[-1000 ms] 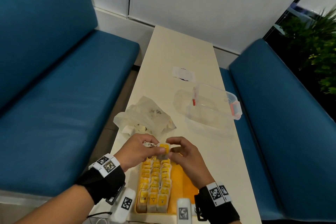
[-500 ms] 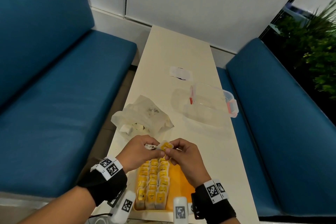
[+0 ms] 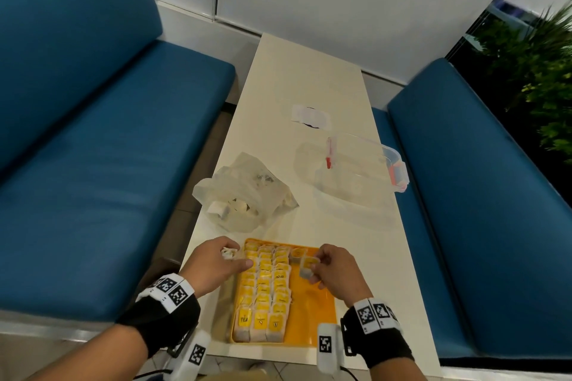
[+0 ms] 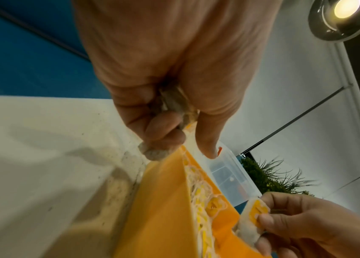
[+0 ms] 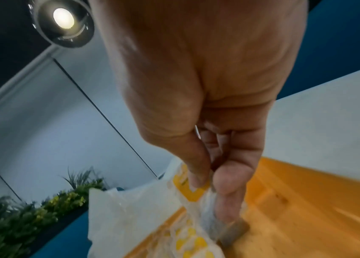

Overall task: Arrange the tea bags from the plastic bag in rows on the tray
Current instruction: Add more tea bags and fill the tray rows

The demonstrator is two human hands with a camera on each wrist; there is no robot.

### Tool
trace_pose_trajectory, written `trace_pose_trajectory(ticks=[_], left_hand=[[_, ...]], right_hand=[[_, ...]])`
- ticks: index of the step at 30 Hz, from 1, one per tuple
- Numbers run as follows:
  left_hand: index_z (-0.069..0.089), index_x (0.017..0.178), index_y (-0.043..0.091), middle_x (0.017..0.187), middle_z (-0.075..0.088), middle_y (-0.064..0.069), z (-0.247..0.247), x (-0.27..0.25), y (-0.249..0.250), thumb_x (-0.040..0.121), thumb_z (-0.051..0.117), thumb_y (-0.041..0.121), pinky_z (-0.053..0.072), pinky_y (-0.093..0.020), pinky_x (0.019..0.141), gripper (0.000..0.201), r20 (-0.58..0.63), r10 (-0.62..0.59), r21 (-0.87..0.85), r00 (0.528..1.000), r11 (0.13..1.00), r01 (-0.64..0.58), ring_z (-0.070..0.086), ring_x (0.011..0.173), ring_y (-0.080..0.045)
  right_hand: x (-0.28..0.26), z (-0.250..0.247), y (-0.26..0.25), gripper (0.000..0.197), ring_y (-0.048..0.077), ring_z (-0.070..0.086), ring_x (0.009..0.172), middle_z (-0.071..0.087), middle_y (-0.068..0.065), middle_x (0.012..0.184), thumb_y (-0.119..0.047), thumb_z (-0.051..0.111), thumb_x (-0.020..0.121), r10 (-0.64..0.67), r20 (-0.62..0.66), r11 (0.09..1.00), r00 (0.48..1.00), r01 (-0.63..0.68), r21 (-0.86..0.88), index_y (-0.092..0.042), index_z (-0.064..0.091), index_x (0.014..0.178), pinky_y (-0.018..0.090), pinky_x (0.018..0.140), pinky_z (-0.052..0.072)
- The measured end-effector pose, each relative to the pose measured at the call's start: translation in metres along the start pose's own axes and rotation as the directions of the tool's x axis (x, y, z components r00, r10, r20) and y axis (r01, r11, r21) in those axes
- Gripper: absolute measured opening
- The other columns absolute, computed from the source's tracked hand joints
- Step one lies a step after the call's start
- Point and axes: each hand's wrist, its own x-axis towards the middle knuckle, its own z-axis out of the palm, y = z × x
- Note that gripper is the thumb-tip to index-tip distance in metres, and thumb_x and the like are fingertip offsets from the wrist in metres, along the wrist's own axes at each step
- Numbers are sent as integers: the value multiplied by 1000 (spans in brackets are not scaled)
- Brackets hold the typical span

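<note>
An orange tray (image 3: 312, 312) lies at the table's near end with three rows of yellow-tagged tea bags (image 3: 264, 284) on its left part. One more tea bag (image 3: 297, 254) lies at the far end of a fourth row. My right hand (image 3: 332, 266) pinches a tea bag (image 3: 307, 267) just over that row; it shows in the right wrist view too (image 5: 193, 190). My left hand (image 3: 216, 263) grips spare tea bags (image 3: 229, 254) at the tray's far left corner, seen in its fist (image 4: 174, 103). The plastic bag (image 3: 244, 192) lies beyond the tray.
A clear lidded box (image 3: 362, 173) with red clasps stands right of the plastic bag. A white slip of paper (image 3: 311, 117) lies farther up the narrow table (image 3: 297, 80). Blue benches flank both sides; a plant stands at far right.
My hands, together over the tray's far edge before, have parted. The right hand carried one tea bag right and down over the fourth row; the left stays at the left corner.
</note>
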Motion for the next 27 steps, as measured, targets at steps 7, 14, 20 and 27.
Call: trace_pose_trajectory(ticks=[7, 14, 20, 27], left_hand=[[63, 127, 21, 126, 65, 1, 12, -4, -4, 79, 85, 34, 47, -28, 95, 55, 35, 18, 97, 999, 995, -22, 59, 116, -16], [63, 128, 21, 128, 64, 1, 12, -5, -7, 79, 84, 33, 46, -27, 96, 55, 40, 25, 75, 999, 997, -28, 58, 118, -16], [63, 128, 22, 122, 63, 5, 14, -6, -12, 79, 83, 34, 52, -32, 95, 54, 40, 30, 57, 999, 998, -32, 59, 114, -15], [63, 126, 25, 120, 64, 4, 16, -4, -16, 79, 83, 35, 57, -33, 87, 52, 48, 29, 38, 998, 999, -31, 63, 110, -15]], right_hand=[[9, 32, 1, 9, 27, 69, 76, 71, 6, 80, -18, 65, 66, 98, -9, 992, 995, -99, -75, -22, 61, 73, 39, 73, 60], [24, 55, 12, 17, 26, 63, 101, 68, 8, 110, -5, 60, 89, 180, -245, 983, 953, -183, 11, -9, 70, 102, 27, 81, 48], [26, 65, 15, 10, 27, 68, 89, 72, 7, 96, -11, 61, 88, 241, -307, 970, 921, -224, 91, -14, 71, 88, 31, 77, 54], [28, 70, 20, 16, 26, 70, 91, 74, 8, 98, -16, 70, 78, 323, -263, 944, 909, -290, 157, -17, 68, 93, 32, 83, 56]])
